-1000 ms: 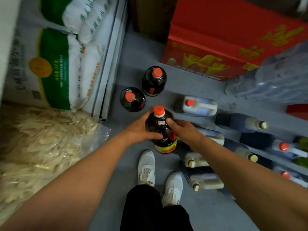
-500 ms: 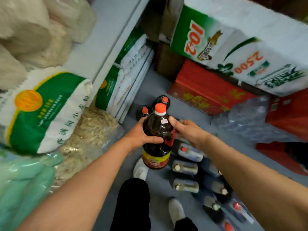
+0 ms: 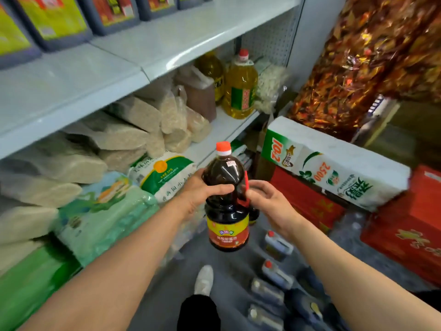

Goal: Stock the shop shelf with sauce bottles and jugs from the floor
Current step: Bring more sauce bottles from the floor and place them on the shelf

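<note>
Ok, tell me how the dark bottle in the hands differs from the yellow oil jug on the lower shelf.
The dark sauce bottle holds near-black liquid; the yellow oil jug holds clear golden liquid.
The sauce bottle is held in the air by the left hand and right hand; the oil jug stands on the lower shelf.
The bottle's label is red and yellow, the jug's green.
Both are upright with reddish caps.

— How do my arms sit?
— Both reach forward, forearms bare. Your left hand wraps the dark bottle, thumb across its front.
— And my right?
— Your right hand grips its far side, fingers curled.
</note>
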Action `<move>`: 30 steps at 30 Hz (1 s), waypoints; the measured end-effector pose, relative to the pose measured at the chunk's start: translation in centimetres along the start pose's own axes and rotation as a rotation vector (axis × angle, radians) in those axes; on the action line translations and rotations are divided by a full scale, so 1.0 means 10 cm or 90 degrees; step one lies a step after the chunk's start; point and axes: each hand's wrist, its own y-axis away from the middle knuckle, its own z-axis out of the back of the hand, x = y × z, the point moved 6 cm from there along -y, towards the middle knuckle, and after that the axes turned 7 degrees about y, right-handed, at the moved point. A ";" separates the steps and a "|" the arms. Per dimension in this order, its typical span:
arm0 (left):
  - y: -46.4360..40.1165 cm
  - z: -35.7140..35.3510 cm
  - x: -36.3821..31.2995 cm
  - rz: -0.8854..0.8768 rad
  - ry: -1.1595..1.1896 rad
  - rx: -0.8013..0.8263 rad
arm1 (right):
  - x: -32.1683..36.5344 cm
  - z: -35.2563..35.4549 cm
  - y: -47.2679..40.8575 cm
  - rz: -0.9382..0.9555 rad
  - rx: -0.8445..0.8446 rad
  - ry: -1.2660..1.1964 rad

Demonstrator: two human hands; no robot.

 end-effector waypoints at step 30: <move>5.97 4.90 -1.54 -0.131 -0.012 -0.512 | 2.18 -6.57 2.32 0.314 0.454 0.125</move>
